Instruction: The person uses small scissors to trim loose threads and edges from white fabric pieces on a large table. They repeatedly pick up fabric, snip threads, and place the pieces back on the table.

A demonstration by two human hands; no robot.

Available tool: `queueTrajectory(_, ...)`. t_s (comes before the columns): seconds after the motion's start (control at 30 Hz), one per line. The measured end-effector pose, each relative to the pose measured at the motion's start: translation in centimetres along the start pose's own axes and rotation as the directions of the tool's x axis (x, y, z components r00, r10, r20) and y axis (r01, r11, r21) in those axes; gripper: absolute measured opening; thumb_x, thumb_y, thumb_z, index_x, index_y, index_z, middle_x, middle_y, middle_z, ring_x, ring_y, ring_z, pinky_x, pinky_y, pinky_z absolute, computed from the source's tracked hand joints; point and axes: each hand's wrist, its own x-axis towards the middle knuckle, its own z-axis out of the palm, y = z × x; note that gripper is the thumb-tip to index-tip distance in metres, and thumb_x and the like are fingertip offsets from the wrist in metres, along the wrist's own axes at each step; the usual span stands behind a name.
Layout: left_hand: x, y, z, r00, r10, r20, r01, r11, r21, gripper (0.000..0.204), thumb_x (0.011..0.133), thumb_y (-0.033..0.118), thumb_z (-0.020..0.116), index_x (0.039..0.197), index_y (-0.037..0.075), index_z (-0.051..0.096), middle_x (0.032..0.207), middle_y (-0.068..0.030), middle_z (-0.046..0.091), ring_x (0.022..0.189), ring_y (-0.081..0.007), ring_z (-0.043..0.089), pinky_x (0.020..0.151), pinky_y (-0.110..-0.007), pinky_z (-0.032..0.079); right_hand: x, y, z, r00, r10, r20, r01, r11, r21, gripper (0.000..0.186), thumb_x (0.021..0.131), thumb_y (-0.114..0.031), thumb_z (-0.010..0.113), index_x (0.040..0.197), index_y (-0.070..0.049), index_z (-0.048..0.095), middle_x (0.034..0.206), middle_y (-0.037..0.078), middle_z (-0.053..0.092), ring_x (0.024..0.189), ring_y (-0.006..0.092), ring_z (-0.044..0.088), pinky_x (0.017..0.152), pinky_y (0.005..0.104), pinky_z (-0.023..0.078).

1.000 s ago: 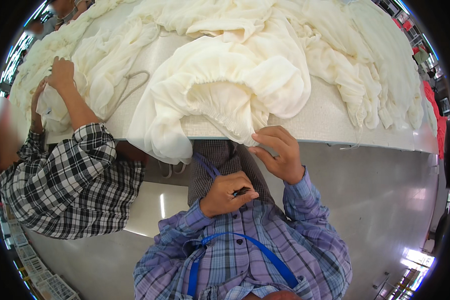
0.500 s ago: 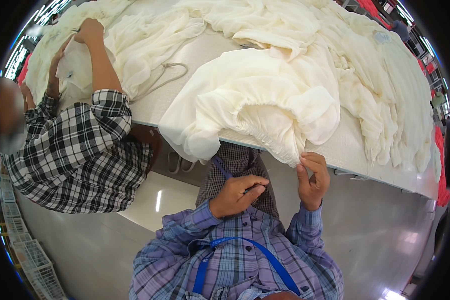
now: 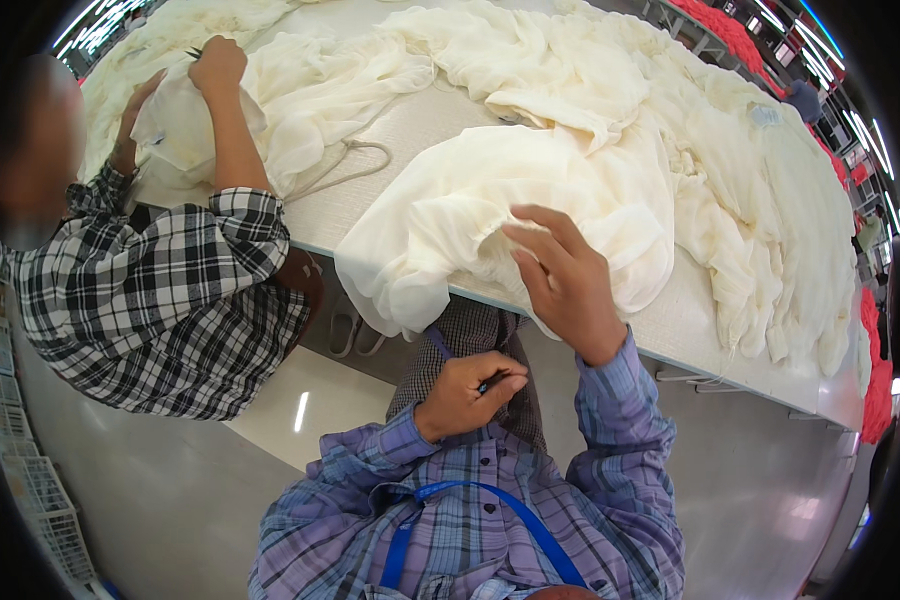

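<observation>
A cream gathered garment of thin, sheer cloth lies bunched at the table's near edge, part of it hanging over. Above its gathered opening is my right hand, fingers apart and holding nothing that I can see. The hand hides part of the elastic-looking edge; whether the fingertips touch the cloth I cannot tell. Close to my waist, my left hand is closed round a small dark tool, mostly hidden by the fingers. A purple strap lies just beyond that hand.
Heaps of cream cloth cover much of the white table. A beige cord lies on it. To my left a person in a checked shirt handles cream cloth with a dark pointed tool. White wire baskets stand at far left.
My right hand has let go of the garment's gathered edge and moved up and left over its opening, fingers spread. My left hand stays closed near my waist. The view has shifted slightly.
</observation>
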Motion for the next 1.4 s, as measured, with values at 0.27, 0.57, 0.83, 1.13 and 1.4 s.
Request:
queueTrajectory(0.27,-0.4,-0.3,-1.4,0.995,0.045,-0.086,-0.044,0.999,0.021,0.016,0.095,0.013,0.066,0.102,-0.001,0.069,0.084,-0.0067,0.07,0.071,-0.0096,0.063,0.064,-0.024,0.05,1.8,2.3,1.0,0.993,0.065,0.097,-0.056,0.995,-0.087,0.02,0.088,-0.005,0.064,0.108,-0.005,0.068,0.095,0.012,0.069,0.079,0.0308,0.067,0.067,0.0366,0.053)
queueTrajectory(0.57,4.2,3.5,-2.9,0.875,0.407,-0.261,-0.388,0.913,0.124,0.024,0.085,0.003,0.076,0.106,0.002,0.065,0.104,-0.009,0.062,0.061,-0.0053,0.049,0.057,-0.021,0.043,-0.5,-1.7,-2.9,0.959,0.244,0.147,-0.259,0.961,0.097,0.021,0.085,-0.006,0.07,0.106,-0.004,0.07,0.085,0.01,0.068,0.062,0.0185,0.059,0.058,0.0297,0.046)
queueTrajectory(0.83,6.1,3.9,-1.5,0.863,0.427,-0.27,-0.371,0.898,0.235,0.028,0.083,0.0,0.076,0.107,0.001,0.062,0.1,-0.0092,0.066,0.063,-0.0035,0.052,0.056,-0.019,0.041,-2.4,-2.2,-4.3,0.915,0.302,0.269,-0.372,0.888,0.27,0.02,0.084,0.0,0.07,0.105,-0.002,0.07,0.08,0.003,0.062,0.062,0.0058,0.052,0.056,0.0228,0.042)
queueTrajectory(1.13,5.8,5.0,-3.2,0.991,-0.113,-0.077,0.089,0.959,-0.268,0.018,0.093,0.012,0.07,0.106,0.001,0.064,0.079,0.0008,0.063,0.059,-0.0026,0.051,0.053,-0.019,0.041,-4.1,-0.6,-4.4,0.938,0.136,0.319,-0.293,0.802,0.521,0.013,0.086,-0.01,0.076,0.094,-0.003,0.068,0.101,0.005,0.063,0.078,0.0118,0.055,0.066,0.0258,0.042)
queueTrajectory(1.4,5.6,3.7,-2.0,0.981,-0.142,-0.134,0.112,0.97,-0.214,0.026,0.091,0.014,0.074,0.11,0.0,0.062,0.08,-0.0006,0.064,0.058,-0.0026,0.052,0.05,-0.017,0.042,-6.5,-0.3,-0.3,0.984,0.136,0.114,-0.168,0.517,0.839,0.008,0.09,-0.007,0.069,0.09,-0.005,0.062,0.111,0.014,0.065,0.09,0.0141,0.061,0.075,0.0287,0.049)
